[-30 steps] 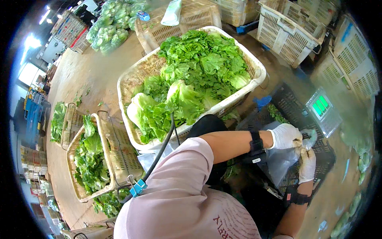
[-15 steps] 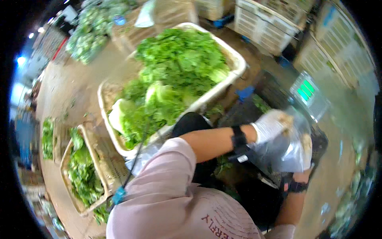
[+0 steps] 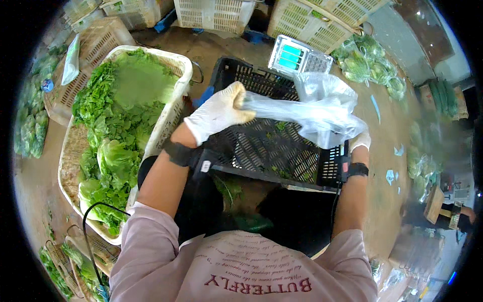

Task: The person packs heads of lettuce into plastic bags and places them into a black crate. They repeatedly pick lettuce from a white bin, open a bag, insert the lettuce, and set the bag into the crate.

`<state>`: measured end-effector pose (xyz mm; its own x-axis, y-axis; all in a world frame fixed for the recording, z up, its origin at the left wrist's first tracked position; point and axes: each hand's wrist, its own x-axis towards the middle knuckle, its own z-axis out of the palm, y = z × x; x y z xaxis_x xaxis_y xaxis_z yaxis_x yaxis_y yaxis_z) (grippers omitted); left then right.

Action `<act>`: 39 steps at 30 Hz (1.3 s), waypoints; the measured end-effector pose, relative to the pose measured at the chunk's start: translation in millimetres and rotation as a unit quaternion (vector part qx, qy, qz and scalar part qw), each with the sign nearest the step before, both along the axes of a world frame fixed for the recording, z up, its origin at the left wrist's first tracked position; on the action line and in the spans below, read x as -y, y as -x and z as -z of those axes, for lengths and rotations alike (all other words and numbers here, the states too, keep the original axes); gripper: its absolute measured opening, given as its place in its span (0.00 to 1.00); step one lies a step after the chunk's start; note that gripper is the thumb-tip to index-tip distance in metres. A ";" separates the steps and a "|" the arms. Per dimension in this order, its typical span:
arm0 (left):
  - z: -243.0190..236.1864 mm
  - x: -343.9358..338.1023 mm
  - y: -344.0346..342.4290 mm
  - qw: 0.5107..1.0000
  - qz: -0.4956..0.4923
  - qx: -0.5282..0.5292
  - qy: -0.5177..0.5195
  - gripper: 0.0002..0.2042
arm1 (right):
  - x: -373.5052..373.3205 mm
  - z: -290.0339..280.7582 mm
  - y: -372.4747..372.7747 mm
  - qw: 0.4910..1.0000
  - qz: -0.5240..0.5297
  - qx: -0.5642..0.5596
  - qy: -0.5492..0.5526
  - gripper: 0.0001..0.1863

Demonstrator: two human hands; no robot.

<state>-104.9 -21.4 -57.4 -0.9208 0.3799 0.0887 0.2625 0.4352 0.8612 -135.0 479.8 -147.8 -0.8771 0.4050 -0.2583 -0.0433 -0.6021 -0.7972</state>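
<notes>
A clear plastic bag is stretched sideways between my two hands, above a black slatted crate. My left hand, in a white glove, pinches the narrow, twisted end of the bag between thumb and fingers. At the bag's bunched, wider end is my right hand, also gloved; its fingers are mostly hidden by the film, and the bag is held up there. Inside the black crate are only a few green leaf scraps. Just beyond it stands a scale display with a lit green-blue screen.
To the left stands a large white crate heaped with green leafy lettuce. More crates line the far side. Bagged vegetables lie at the far right. Plastic scraps dot the floor. Another person's arm shows at the right edge.
My view has swung to the right, so the lettuce crate sits farther left. My hands have moved apart, drawing the plastic bag out lengthwise over the black crate.
</notes>
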 end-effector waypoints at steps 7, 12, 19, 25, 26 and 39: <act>60.9 44.6 57.7 0.707 -0.335 0.253 -0.570 0.16 | 91.2 -50.4 -4.9 0.995 -0.042 -0.053 -0.074 0.12; 71.5 47.8 55.3 0.906 -0.248 0.091 -0.331 0.14 | 125.3 -21.9 1.3 0.613 -0.126 0.185 -0.758 0.30; -12.7 -38.7 -29.2 0.999 -0.003 -0.042 0.027 0.22 | 272.0 -60.3 -37.3 0.841 -0.220 -0.138 -0.474 0.38; 3.9 45.5 -4.3 0.950 -0.255 -0.084 0.158 0.11 | 164.7 -49.7 12.4 0.639 -0.129 -0.021 -0.758 0.17; -2.6 60.2 -6.1 0.951 -0.257 -0.064 0.157 0.13 | 167.8 -53.2 11.5 0.703 -0.202 0.043 -0.681 0.18; 88.2 561.6 -15.7 0.677 -0.684 -0.023 -0.270 0.21 | 158.1 -18.3 -13.2 0.629 -0.392 0.082 -0.666 0.19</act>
<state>-89.2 -583.0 -145.6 -0.3699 -0.9252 -0.0850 -0.0365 -0.0770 0.9964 -121.8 321.7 -129.5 -0.9483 -0.1816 -0.2604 -0.0001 0.8203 -0.5719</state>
